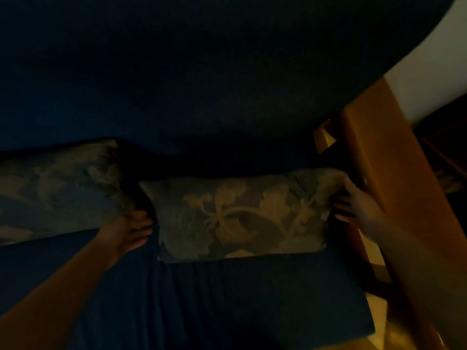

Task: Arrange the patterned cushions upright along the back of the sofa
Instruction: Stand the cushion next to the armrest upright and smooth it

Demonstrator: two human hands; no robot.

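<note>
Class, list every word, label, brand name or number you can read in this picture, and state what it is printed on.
None: no readable text appears anywhere in the dim picture.
The leaf-patterned fabric cushion held between the left hand and right hand bears only leaf shapes, as does the second patterned cushion.

Both bare arms reach forward; left hand [131, 229] at centre-left with fingers spread, right hand [358, 205] at right, fingers curled

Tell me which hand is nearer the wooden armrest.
Right. The right hand grips the right end of the patterned cushion, beside the wooden armrest; the left hand is at the cushion's far end.
</note>
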